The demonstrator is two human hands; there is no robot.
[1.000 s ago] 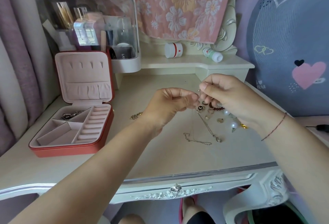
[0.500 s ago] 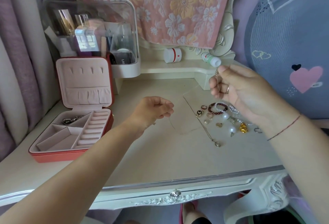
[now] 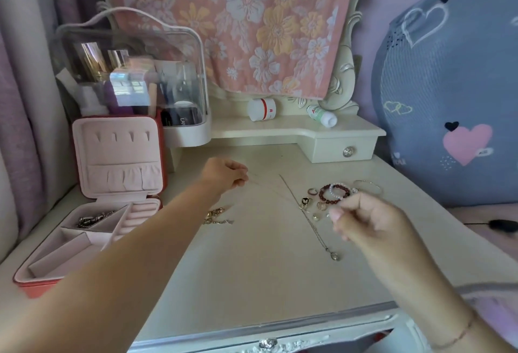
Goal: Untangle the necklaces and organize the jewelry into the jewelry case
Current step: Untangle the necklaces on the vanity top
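Left fingers (image 3: 238,176) pinch thin chain (image 3: 262,184) — stretched, pointing rightward

Person seen as two forearms and two hands only. Forearms bare along whole visible length. Left hand (image 3: 224,174), right hand (image 3: 364,221): bare, nails short, finer detail lost in blur. Right wrist: thin red string bracelet (image 3: 455,337), single strand, lying close against wrist. Knot or charm too small to tell.

Jewelry case (image 3: 117,156) lies open, fine chain (image 3: 260,184) pinched, pendant necklace (image 3: 316,229) stretched flat.
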